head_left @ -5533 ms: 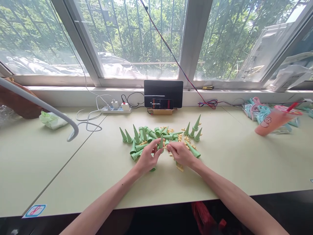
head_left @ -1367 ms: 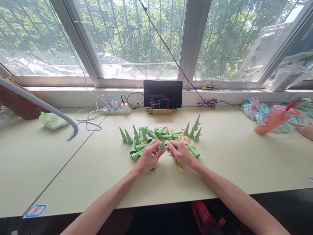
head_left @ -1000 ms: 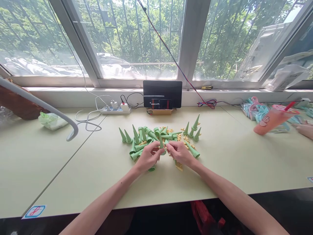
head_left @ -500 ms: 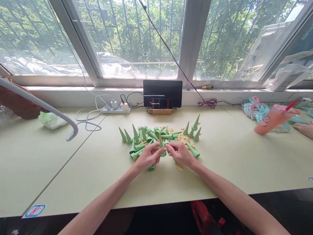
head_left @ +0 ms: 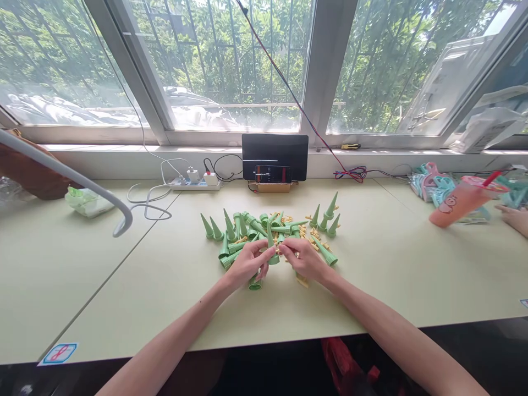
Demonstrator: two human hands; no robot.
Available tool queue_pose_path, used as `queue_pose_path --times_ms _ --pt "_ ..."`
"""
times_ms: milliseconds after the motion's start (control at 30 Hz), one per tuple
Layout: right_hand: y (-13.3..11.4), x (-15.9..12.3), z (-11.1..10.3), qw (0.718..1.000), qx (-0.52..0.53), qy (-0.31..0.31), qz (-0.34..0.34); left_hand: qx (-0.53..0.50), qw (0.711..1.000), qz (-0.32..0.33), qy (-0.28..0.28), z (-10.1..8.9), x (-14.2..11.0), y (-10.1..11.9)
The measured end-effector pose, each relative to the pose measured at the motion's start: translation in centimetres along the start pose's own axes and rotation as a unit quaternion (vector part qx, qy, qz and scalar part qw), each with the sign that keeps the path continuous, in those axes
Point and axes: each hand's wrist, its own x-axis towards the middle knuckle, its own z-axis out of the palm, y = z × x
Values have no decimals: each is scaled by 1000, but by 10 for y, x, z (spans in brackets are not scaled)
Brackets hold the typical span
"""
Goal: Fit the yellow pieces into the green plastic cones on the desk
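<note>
My left hand (head_left: 248, 262) grips a green plastic watering spike (head_left: 270, 235), its point upward and its wide collar at the bottom. Fingers pinched together, my right hand (head_left: 306, 257) touches the spike's right side, at a small yellow plastic piece (head_left: 278, 249) mostly covered by the fingertips. Behind both hands is a pile of green spikes (head_left: 251, 223), some lying, some upright, mixed with small yellow pieces (head_left: 314, 242). One more spike (head_left: 255, 283) lies below my left hand, its open end toward me.
Several spikes stand apart at the pile's right (head_left: 331, 207). A tilted orange drink cup (head_left: 457, 203) and bagged pastel items (head_left: 431, 184) are at the right, near another person's hand (head_left: 515, 217). At the back are a tablet (head_left: 274, 148), a phone (head_left: 272, 174) and a power strip (head_left: 196, 187).
My left hand and the upright spike have shifted slightly left and down. The right fingertips have come to the spike's side. The pile looks unchanged.
</note>
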Motion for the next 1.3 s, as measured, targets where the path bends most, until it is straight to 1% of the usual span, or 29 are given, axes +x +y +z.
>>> queue_pose_path --times_ms 267,400,800,933,1100,1300 --pt "3 0 3 1000 -17 19 -17 41 999 3 18 3 -1 4" --pt "5 0 4 1000 -19 21 -15 52 998 8 29 5 0 5" --pt "11 -1 6 1000 -23 18 -2 66 995 38 59 7 4 -3" --pt "12 -1 6 1000 -26 18 0 65 995 41 57 6 5 -6" --pt "11 -2 6 1000 -23 18 6 64 996 56 40 5 5 -8" --pt "9 -2 5 1000 -15 13 12 63 996 50 34 4 3 -7"
